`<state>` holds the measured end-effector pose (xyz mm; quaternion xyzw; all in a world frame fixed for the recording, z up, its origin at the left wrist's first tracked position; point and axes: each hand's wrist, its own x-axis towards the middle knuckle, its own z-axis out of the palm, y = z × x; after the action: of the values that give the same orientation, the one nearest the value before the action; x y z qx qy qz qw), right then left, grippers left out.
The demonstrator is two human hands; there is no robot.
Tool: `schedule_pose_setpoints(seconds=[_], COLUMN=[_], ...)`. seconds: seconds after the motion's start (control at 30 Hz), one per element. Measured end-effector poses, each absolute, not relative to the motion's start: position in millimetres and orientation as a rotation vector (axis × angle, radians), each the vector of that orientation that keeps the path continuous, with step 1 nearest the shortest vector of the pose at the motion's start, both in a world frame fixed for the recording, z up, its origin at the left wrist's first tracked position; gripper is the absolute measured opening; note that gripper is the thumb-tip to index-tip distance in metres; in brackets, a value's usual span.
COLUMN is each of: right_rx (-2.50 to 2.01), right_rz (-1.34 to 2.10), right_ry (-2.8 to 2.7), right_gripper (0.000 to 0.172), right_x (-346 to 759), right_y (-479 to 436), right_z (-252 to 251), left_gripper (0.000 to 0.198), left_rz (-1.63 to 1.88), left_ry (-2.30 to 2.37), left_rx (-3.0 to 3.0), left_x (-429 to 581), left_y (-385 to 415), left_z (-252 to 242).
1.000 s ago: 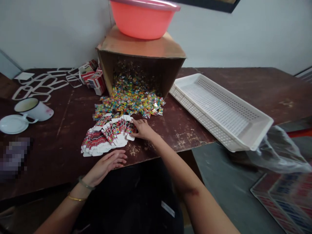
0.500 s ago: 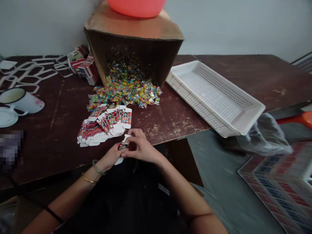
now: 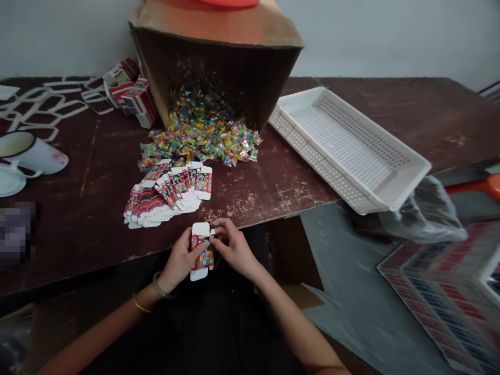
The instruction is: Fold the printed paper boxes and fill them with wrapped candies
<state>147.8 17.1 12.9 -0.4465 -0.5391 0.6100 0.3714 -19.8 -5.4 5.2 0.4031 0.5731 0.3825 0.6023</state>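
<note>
Just in front of the table edge, my left hand (image 3: 182, 260) grips a small printed candy box (image 3: 202, 260) with white end flaps spread at top and bottom. Its thumb lies across the printed face. On the box's upper right side, my right hand (image 3: 234, 250) pinches a white flap between thumb and fingers. A fanned pile of flattened candy boxes (image 3: 156, 203) lies on the table beyond my hands. Behind that pile, many small clear packets of colourful candy (image 3: 203, 140) spill from a cardboard box (image 3: 219, 31) tipped on its side.
A white perforated plastic basket (image 3: 351, 146) sits to the right, overhanging the table (image 3: 273, 187). An enamel mug (image 3: 35, 151) is at the left, with red-and-white cartons (image 3: 136, 96) beside the cardboard box. A clear plastic bag (image 3: 433, 213) and an orange handle (image 3: 476, 186) are at the right.
The small box has turned so its printed face and both end flaps show, and its sides have spread. Both hands moved slightly lower in view, and the camera view shifted a little.
</note>
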Motion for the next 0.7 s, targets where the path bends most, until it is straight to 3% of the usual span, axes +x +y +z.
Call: schedule_pose_setpoints(seconds=[0.1, 0.3, 0.4, 0.47, 0.6, 0.7], right_rx=[-1.097, -0.902, -0.909, -0.948, -0.989, -1.015], right_rz=[1.815, 2.430, 2.597, 2.587, 2.334, 2.110], right_ry=[-1.064, -0.429, -0.407, -0.503, -0.984, -1.258], right_gripper=[0.031, 0.033, 0.038, 0.038, 0.038, 0.052], right_x=[149.1, 151.6, 145.5, 140.1, 133.2, 132.1], right_y=[5.2, -15.0, -28.2, -34.6, -38.7, -39.2], right_z=[7.1, -11.6, -21.6, -21.0, -2.0, 10.4], left_gripper=[0.051, 0.020, 0.020, 0.025, 0.056, 0.040], left_rz=[0.997, 0.739, 0.610, 0.623, 0.572, 0.486], left_ry=[1.330, 1.328, 1.273, 1.255, 1.062, 0.883], left_rx=[1.028, 1.334, 1.328, 1.164, 0.697, 0.528], left_x=[-23.9, -46.1, -57.5, -62.0, -59.9, -54.9], left_y=[-18.0, -47.8, -64.7, -72.9, -77.1, -73.5], left_z=[5.6, -2.2, -7.8, -12.6, -22.8, -24.1])
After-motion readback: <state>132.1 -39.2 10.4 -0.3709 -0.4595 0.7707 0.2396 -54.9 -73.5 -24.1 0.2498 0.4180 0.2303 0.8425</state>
